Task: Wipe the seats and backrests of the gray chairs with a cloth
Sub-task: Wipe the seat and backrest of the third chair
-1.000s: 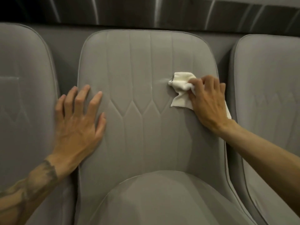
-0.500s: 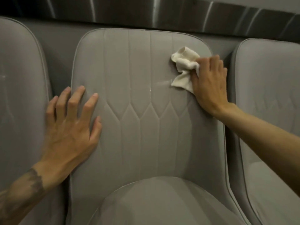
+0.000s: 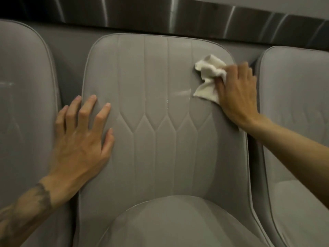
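Note:
A gray chair with a stitched backrest stands straight ahead, its rounded seat at the bottom of the view. My right hand presses a crumpled white cloth against the upper right of that backrest, close to its right edge. A faint wet streak shows just left of the cloth. My left hand lies flat with fingers spread on the backrest's left edge, holding nothing.
A second gray chair stands close on the left and a third close on the right, with narrow dark gaps between them. A shiny metal wall panel runs behind the chair tops.
My right hand slid the cloth upward along the right side of the backrest, from mid-height to near the top. My left hand stayed flat on the left edge.

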`<act>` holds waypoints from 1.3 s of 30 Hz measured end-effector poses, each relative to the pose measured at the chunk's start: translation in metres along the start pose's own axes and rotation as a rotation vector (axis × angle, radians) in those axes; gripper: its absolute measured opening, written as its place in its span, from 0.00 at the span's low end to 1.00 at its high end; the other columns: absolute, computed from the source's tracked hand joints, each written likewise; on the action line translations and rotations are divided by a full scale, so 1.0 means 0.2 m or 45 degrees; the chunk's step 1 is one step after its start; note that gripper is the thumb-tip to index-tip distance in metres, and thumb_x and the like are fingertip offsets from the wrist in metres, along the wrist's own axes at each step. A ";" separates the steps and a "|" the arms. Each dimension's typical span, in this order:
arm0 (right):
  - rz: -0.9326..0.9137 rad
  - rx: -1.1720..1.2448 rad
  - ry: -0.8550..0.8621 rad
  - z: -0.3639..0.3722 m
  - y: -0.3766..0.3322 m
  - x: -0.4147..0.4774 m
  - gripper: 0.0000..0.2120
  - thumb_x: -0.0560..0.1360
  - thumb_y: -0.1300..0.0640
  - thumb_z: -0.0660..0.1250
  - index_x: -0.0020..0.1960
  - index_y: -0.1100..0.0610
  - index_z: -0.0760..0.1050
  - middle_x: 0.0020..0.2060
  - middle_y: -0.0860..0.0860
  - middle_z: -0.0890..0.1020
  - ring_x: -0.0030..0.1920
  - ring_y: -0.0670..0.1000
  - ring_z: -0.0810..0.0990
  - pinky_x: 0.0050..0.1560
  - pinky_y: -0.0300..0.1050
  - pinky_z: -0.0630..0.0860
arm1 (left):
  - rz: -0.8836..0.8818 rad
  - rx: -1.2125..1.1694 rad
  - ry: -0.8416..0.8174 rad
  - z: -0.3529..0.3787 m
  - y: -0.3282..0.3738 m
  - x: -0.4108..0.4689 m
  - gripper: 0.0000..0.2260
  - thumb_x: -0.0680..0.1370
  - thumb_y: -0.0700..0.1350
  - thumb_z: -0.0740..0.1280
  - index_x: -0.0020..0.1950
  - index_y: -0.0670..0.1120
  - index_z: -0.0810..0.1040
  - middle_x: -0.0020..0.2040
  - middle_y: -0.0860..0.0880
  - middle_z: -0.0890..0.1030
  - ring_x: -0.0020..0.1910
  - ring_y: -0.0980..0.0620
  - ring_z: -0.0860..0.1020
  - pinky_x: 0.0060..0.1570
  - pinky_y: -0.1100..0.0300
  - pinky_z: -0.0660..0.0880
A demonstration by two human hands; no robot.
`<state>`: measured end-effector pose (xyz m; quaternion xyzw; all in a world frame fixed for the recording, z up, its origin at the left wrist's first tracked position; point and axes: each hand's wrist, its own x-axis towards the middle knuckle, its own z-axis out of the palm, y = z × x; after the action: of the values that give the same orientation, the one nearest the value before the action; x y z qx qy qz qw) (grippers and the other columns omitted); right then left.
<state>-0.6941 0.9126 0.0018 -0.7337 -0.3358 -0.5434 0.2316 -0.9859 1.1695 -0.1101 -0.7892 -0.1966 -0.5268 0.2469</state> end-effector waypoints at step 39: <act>-0.953 -0.115 -0.674 -0.13 -0.06 -1.10 0.11 0.76 0.54 0.61 0.58 0.55 0.73 0.49 0.54 0.74 0.44 0.57 0.72 0.44 0.53 0.65 | -0.021 -0.029 0.003 0.01 0.00 0.00 0.26 0.82 0.54 0.57 0.79 0.48 0.64 0.79 0.41 0.62 0.78 0.34 0.60 0.76 0.38 0.57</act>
<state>-0.7600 0.8503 -0.2005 -0.6848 -0.6014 -0.3975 -0.1067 -0.9845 1.1697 -0.1096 -0.7896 -0.1969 -0.5320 0.2337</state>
